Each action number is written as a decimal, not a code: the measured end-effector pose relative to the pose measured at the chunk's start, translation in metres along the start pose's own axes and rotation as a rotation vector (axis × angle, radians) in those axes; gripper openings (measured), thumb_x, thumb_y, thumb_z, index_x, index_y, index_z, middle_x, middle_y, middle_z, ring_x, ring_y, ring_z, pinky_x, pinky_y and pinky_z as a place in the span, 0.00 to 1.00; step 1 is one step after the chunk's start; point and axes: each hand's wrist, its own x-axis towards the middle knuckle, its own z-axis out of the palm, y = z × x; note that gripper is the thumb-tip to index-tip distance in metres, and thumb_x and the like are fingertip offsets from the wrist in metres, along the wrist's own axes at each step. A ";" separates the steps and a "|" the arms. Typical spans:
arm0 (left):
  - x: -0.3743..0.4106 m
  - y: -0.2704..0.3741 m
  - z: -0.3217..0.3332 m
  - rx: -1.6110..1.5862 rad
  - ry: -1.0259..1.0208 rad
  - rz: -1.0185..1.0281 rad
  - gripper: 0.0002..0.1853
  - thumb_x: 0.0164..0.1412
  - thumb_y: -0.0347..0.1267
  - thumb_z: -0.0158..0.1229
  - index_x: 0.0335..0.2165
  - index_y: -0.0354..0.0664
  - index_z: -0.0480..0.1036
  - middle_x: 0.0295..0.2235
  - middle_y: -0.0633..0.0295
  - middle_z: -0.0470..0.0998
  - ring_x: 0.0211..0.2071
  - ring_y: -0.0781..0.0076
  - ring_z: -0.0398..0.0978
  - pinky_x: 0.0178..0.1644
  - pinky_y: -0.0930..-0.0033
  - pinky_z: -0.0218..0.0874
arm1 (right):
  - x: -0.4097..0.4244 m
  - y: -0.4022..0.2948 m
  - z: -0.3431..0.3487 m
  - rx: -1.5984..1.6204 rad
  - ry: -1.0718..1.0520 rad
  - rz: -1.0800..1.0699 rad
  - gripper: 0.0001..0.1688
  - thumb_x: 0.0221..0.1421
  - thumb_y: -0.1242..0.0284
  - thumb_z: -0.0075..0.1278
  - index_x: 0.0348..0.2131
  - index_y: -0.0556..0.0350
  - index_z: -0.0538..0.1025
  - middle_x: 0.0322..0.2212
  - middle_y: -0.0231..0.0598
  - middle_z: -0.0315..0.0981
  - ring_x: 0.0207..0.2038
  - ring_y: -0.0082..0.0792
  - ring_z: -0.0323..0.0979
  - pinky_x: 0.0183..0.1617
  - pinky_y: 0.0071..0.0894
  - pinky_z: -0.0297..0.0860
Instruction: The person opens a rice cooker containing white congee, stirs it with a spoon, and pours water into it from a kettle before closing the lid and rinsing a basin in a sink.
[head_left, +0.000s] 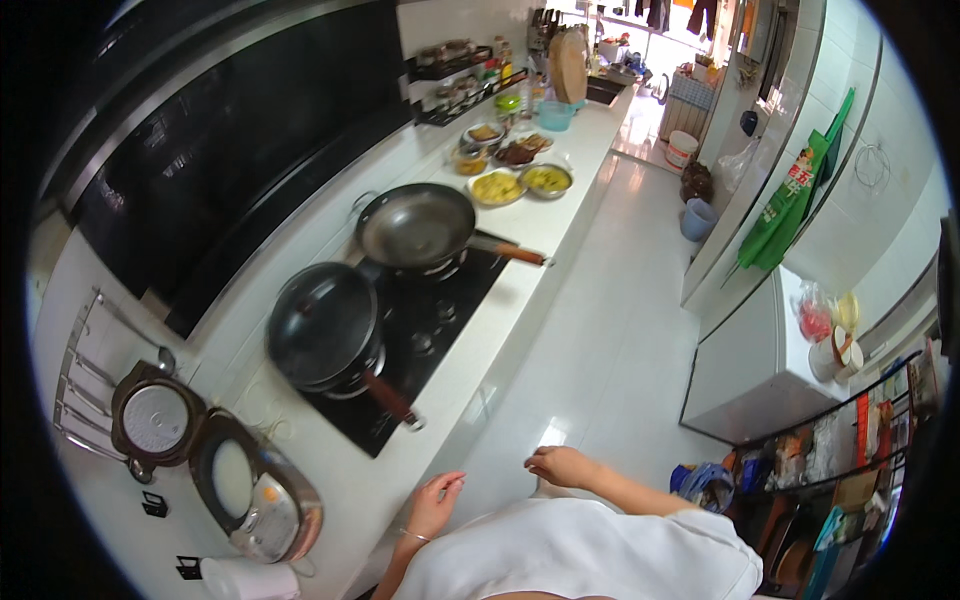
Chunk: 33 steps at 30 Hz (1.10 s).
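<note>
My left hand (435, 502), with a bracelet at the wrist, hangs just off the front edge of the white countertop (469, 360). Over the tiled floor, my right hand (564, 466) is held before my body with loosely bent fingers. I see nothing in either hand. Nearest to them on the counter is a black gas hob (427, 330). On its near burner sits a wok with a dark lid (322, 322) and a wooden handle (391, 401). An uncovered wok (416, 225) rests on the far burner, its wooden handle (523, 253) reaching over the counter edge.
A rice cooker (289, 517) stands lid-up at the near left, whitish content inside. Beyond the hob are several dishes, among them a plate of yellow food (496, 187) and a metal bowl (547, 180). A white cabinet (742, 375) and a loaded shelf rack (795, 480) line the right.
</note>
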 end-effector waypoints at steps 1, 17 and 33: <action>0.023 0.015 0.026 0.032 -0.041 0.017 0.11 0.63 0.32 0.55 0.41 0.39 0.77 0.36 0.56 0.81 0.36 0.61 0.79 0.42 0.66 0.69 | -0.016 0.032 -0.013 -0.042 0.002 0.043 0.11 0.60 0.65 0.49 0.40 0.47 0.79 0.36 0.35 0.76 0.38 0.42 0.75 0.39 0.40 0.73; 0.350 0.189 0.259 0.010 -0.342 0.268 0.16 0.63 0.31 0.53 0.49 0.42 0.72 0.39 0.56 0.79 0.39 0.61 0.78 0.44 0.63 0.68 | -0.045 0.247 -0.247 0.194 0.404 0.299 0.11 0.60 0.68 0.50 0.40 0.51 0.79 0.38 0.40 0.77 0.36 0.45 0.76 0.39 0.38 0.73; 0.702 0.246 0.325 -0.146 -0.170 0.211 0.16 0.63 0.29 0.54 0.49 0.39 0.71 0.45 0.53 0.76 0.41 0.63 0.77 0.46 0.65 0.69 | 0.184 0.550 -0.425 0.388 0.284 0.238 0.12 0.60 0.70 0.52 0.41 0.56 0.80 0.32 0.46 0.78 0.29 0.34 0.74 0.35 0.32 0.71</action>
